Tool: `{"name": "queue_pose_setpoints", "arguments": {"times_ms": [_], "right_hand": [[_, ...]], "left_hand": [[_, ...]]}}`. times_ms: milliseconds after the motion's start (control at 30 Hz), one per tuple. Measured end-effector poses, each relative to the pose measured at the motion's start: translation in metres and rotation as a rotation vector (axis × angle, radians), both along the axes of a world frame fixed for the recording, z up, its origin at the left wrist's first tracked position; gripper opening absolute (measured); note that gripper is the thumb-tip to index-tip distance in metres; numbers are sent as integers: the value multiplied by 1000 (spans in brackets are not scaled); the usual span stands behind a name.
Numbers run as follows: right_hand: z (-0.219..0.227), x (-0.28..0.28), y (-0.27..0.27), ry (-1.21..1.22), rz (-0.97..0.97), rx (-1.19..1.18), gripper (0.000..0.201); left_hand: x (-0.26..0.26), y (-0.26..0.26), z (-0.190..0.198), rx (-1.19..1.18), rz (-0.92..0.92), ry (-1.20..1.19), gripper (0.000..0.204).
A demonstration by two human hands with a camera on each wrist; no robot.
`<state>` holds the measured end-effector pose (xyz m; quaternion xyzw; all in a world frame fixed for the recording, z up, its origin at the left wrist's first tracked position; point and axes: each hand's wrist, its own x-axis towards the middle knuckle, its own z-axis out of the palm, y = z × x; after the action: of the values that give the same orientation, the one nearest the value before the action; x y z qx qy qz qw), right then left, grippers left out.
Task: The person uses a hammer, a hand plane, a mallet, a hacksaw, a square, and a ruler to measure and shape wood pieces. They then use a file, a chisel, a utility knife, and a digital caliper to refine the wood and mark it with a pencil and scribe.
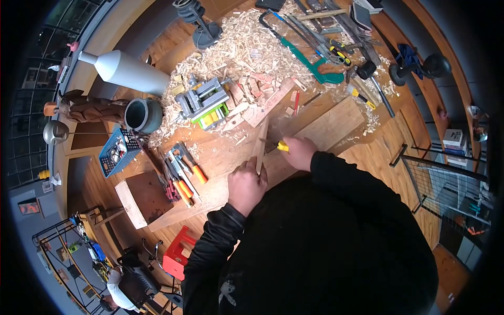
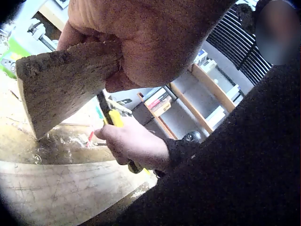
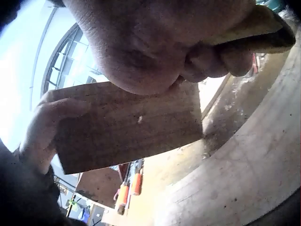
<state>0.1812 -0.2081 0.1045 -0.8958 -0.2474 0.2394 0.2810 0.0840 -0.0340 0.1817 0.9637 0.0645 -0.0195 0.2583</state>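
My left hand [image 1: 247,184] grips a flat piece of wood [image 1: 261,144] by its near end, tilted up over the workbench. In the right wrist view the wood's broad face [image 3: 131,125] shows, and its thick rough edge appears in the left wrist view. My right hand [image 1: 301,153] holds a tool with a yellow-and-black handle [image 1: 283,146], fingers curled round it. The tool's narrow dark blade [image 2: 103,101] points toward the wood; its exact kind I cannot tell. Beneath both hands lies a long pale plank [image 1: 336,123].
Wood shavings [image 1: 236,44] heap at the back around a grey-green vise [image 1: 205,100]. Behind lies a green-handled saw [image 1: 315,68]. Orange-handled tools [image 1: 185,185] lie left, near a blue basket [image 1: 113,152] and dark pot [image 1: 143,116]. A red stool [image 1: 178,254] stands below.
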Motion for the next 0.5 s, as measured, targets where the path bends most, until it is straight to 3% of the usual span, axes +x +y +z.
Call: {"name": "queue_pose_setpoints", "arguments": {"times_ms": [67,200,433,500], "right_hand": [[25,-8,2,25,72,57,21],[-7,13,1,82,-41,-43,24],[19,7,7,90,81,-70,26],[-14,22,0,83,-6,-81,27]], "left_hand": [[-4,2,-3,17,-11,-58,28],[-4,1,-3,10,-18,-17,30],[-5,3,-4,11,-19,-47,31],[-4,2,-4,4,-13,-39,31]]}}
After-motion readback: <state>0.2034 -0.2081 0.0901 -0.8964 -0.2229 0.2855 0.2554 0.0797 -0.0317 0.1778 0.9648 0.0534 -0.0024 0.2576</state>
